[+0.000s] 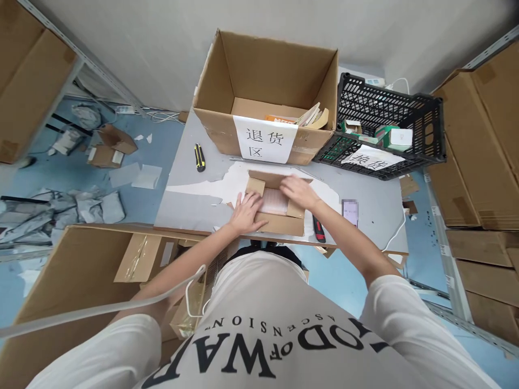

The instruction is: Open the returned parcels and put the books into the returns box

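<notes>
A small open cardboard box (280, 225) lies on white paper near the table's front edge, its flaps folded outward. Inside it is something flat and pale pink, perhaps bubble wrap (274, 201). My left hand (245, 214) rests on the box's left side, fingers spread and thumb along the near flap. Over the box's far right part is my right hand (299, 191), its fingers bent and held together. What they pinch, if anything, is hidden. A red and black utility knife (318, 229) lies just right of the box.
A large cardboard box (219, 132) with a paper label stands behind, beside a black plastic crate (432, 129) holding small boxes. On the table are a yellow and black utility knife (200, 158) and a phone (350, 212). A big open carton (81, 281) stands at my left.
</notes>
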The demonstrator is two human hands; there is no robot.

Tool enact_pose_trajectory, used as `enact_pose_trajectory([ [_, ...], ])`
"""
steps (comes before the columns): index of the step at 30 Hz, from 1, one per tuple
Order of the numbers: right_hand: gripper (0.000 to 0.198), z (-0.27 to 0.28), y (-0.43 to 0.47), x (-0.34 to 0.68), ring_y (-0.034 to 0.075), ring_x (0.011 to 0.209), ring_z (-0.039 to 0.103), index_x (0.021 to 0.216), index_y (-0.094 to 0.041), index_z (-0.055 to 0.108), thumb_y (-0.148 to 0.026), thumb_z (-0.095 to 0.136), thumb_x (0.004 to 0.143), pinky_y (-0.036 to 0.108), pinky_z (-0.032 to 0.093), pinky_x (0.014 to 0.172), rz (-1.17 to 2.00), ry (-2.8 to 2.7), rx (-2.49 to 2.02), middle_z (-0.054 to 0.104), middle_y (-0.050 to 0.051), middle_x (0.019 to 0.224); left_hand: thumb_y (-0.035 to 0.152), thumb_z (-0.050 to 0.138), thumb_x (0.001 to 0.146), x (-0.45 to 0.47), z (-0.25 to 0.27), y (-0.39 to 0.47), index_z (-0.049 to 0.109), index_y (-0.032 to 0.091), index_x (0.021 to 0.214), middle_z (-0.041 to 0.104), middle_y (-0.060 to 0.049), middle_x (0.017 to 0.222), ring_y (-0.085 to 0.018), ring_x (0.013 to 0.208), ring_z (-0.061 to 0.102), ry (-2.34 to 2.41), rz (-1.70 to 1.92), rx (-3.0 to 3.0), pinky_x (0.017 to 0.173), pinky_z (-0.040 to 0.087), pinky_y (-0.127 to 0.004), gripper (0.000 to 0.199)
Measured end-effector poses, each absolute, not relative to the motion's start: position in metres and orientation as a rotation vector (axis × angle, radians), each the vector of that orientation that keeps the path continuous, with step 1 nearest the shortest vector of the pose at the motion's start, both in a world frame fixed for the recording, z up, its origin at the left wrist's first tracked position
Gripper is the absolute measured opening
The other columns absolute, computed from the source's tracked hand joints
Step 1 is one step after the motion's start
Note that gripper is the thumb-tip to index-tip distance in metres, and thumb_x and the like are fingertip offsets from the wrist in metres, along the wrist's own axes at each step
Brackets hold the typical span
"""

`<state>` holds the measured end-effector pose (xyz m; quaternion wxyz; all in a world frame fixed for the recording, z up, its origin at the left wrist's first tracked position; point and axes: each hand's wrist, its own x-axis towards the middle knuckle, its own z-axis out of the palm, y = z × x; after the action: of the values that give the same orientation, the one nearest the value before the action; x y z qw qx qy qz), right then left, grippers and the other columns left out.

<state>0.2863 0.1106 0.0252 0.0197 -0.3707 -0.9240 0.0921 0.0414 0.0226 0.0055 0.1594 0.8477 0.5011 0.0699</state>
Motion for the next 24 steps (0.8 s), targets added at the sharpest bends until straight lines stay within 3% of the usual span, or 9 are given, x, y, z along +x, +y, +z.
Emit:
enact_pose_trajectory([
  [2, 0.04, 0.033, 0.095, 0.277, 0.023, 0.111, 0.055, 0.112, -0.018, 0.066, -0.015, 0.031, 0.094, 0.057, 0.011, 0.118, 0.333, -3.097, -0.915, 0.068, 0.012, 0.109, 0.043, 0.042, 0.092, 0.047, 0.012, 0.05, 0.058, 0.015, 0.126, 0.058, -0.016, 0.131, -0.027, 0.13, 0.045, 1.079, 0.152, 2.571, 0.114, 0.02, -0.049, 0.047],
  [4, 0.04, 0.038, 0.085, 0.265, 0.025, 0.103, 0.059, 0.106, -0.018, 0.07, -0.015, 0.033, 0.092, 0.06, 0.002, 0.118, 0.235, -3.241, -0.939, 0.071, 0.01, 0.095, 0.036, 0.045, 0.089, 0.055, 0.012, 0.077, 0.067, 0.015, 0.109, 0.067, -0.015, 0.114, -0.027, 0.12, 0.054, 0.916, 0.028, 2.65, 0.111, 0.024, -0.048, 0.036],
  [7, 0.039, 0.04, 0.08, 0.25, 0.026, 0.096, 0.063, 0.101, -0.024, 0.074, -0.017, 0.037, 0.089, 0.061, -0.011, 0.115, 0.051, -3.42, -1.109, 0.073, 0.006, 0.083, 0.04, 0.058, 0.08, 0.07, 0.006, 0.101, 0.073, 0.018, 0.078, 0.073, -0.013, 0.083, -0.03, 0.102, 0.062, 0.915, -0.123, 2.65, 0.111, 0.02, -0.054, 0.026],
  [9, 0.036, 0.04, 0.081, 0.25, 0.028, 0.098, 0.064, 0.101, -0.029, 0.074, -0.021, 0.043, 0.086, 0.058, -0.016, 0.115, 0.036, -3.447, -1.24, 0.074, 0.004, 0.081, 0.049, 0.065, 0.074, 0.076, 0.003, 0.102, 0.074, 0.02, 0.071, 0.071, -0.012, 0.074, -0.034, 0.103, 0.061, 1.004, -0.093, 2.596, 0.112, 0.014, -0.057, 0.031],
  [11, 0.035, 0.039, 0.08, 0.258, 0.033, 0.107, 0.061, 0.106, -0.029, 0.073, -0.025, 0.046, 0.085, 0.057, -0.014, 0.116, 0.097, -3.347, -1.411, 0.075, 0.006, 0.088, 0.062, 0.068, 0.066, 0.076, 0.003, 0.095, 0.077, 0.019, 0.081, 0.072, -0.014, 0.083, -0.041, 0.117, 0.053, 1.179, -0.014, 2.536, 0.113, 0.007, -0.059, 0.046],
  [13, 0.04, 0.039, 0.073, 0.275, 0.038, 0.115, 0.056, 0.117, -0.023, 0.069, -0.032, 0.047, 0.086, 0.059, -0.007, 0.116, 0.19, -3.169, -1.663, 0.073, 0.013, 0.103, 0.076, 0.064, 0.06, 0.069, 0.007, 0.085, 0.074, 0.016, 0.105, 0.069, -0.018, 0.108, -0.047, 0.133, 0.034, 1.385, 0.008, 2.491, 0.112, 0.0, -0.062, 0.075],
  [17, 0.087, 0.029, 0.046, 0.316, 0.046, 0.135, 0.036, 0.146, -0.005, 0.036, -0.061, 0.052, 0.081, 0.061, 0.017, 0.112, 0.433, -2.824, -1.96, 0.04, 0.028, 0.146, 0.087, 0.055, 0.054, 0.042, 0.015, 0.069, 0.036, 0.008, 0.146, 0.031, -0.025, 0.152, -0.05, 0.143, 0.004, 1.553, -0.122, 2.446, 0.109, -0.008, -0.067, 0.123],
  [20, 0.107, 0.007, 0.026, 0.337, 0.041, 0.145, 0.014, 0.152, -0.002, 0.009, -0.07, 0.048, 0.079, 0.056, 0.021, 0.113, 0.526, -2.672, -1.831, 0.015, 0.027, 0.157, 0.086, 0.06, 0.05, 0.025, 0.008, 0.061, 0.014, 0.002, 0.152, 0.008, -0.029, 0.157, -0.049, 0.144, 0.004, 1.554, -0.161, 2.384, 0.11, -0.001, -0.067, 0.14],
  [24, 0.108, -0.029, 0.018, 0.347, 0.035, 0.148, 0.004, 0.151, 0.0, 0.0, -0.067, 0.048, 0.081, 0.055, 0.022, 0.114, 0.577, -2.506, -1.702, 0.006, 0.028, 0.158, 0.083, 0.066, 0.046, 0.019, -0.011, 0.055, 0.0, 0.002, 0.152, -0.001, -0.029, 0.157, -0.042, 0.146, 0.004, 1.547, 0.015, 2.281, 0.113, 0.018, -0.058, 0.149],
])
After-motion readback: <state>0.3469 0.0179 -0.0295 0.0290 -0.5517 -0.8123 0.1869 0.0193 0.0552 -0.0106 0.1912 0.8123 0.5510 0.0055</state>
